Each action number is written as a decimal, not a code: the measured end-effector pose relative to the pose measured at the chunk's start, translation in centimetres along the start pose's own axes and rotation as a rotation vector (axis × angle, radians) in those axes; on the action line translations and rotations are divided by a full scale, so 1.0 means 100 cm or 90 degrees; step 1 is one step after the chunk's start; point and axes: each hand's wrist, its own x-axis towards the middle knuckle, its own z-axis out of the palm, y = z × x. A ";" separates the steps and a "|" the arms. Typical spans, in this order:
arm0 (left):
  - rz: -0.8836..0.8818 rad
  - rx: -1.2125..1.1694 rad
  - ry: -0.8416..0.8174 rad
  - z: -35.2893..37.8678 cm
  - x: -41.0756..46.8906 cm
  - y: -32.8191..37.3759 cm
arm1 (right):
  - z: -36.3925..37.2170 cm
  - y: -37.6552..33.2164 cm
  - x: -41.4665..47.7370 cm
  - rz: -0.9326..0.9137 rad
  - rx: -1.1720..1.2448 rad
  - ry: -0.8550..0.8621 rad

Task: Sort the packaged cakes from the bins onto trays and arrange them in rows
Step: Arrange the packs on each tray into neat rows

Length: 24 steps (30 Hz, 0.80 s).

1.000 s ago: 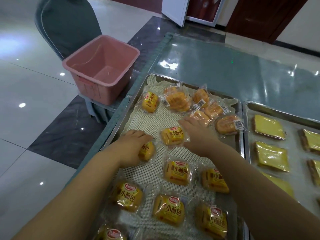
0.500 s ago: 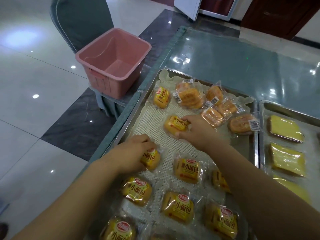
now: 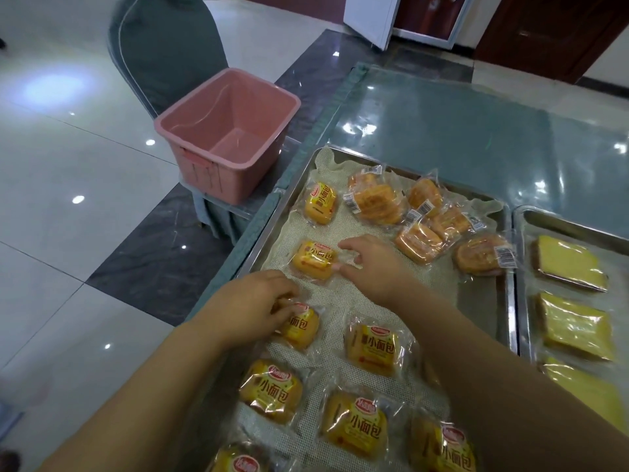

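Observation:
A steel tray (image 3: 483, 301) lined with mesh holds several yellow packaged cakes in rows. My left hand (image 3: 252, 304) grips one cake (image 3: 301, 327) at the tray's left edge. My right hand (image 3: 371, 267) pinches the wrapper edge of another cake (image 3: 313, 262) just beyond it in the left column. One more yellow cake (image 3: 320, 202) lies further back. A loose pile of orange packaged cakes (image 3: 418, 243) sits at the tray's far right. Nearer rows (image 3: 372, 349) lie flat, partly hidden by my right forearm.
A second tray (image 3: 517, 267) at the right carries flat yellow slices (image 3: 571, 264) in wrappers. An empty pink bin (image 3: 224, 131) stands on a covered chair (image 3: 163, 46) left of the table. Glass tabletop (image 3: 442, 131) stretches beyond the trays.
My right hand has carried a yellow cake from the tray's middle to the left column. My left hand has stayed on its cake at the left edge.

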 end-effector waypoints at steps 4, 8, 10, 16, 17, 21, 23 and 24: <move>0.025 0.030 0.037 -0.007 0.023 0.008 | -0.025 0.022 -0.008 0.027 0.002 0.032; 0.053 0.032 0.062 -0.018 0.060 0.025 | -0.048 0.050 -0.016 0.082 -0.025 0.091; 0.037 0.019 0.088 -0.022 0.083 0.033 | -0.057 0.064 -0.020 0.108 -0.062 0.144; -0.023 0.006 0.228 -0.031 0.144 0.055 | -0.063 0.097 -0.018 0.188 -0.089 0.180; -0.046 -0.008 0.198 -0.031 0.152 0.056 | -0.062 0.100 -0.016 0.203 -0.088 0.164; -0.055 0.020 0.142 -0.026 0.171 0.054 | -0.053 0.101 -0.012 0.231 -0.110 0.155; -0.024 0.064 0.165 -0.023 0.170 0.052 | -0.051 0.100 -0.012 0.233 -0.094 0.177; -0.007 0.077 0.173 -0.021 0.168 0.051 | -0.050 0.100 -0.012 0.229 -0.086 0.186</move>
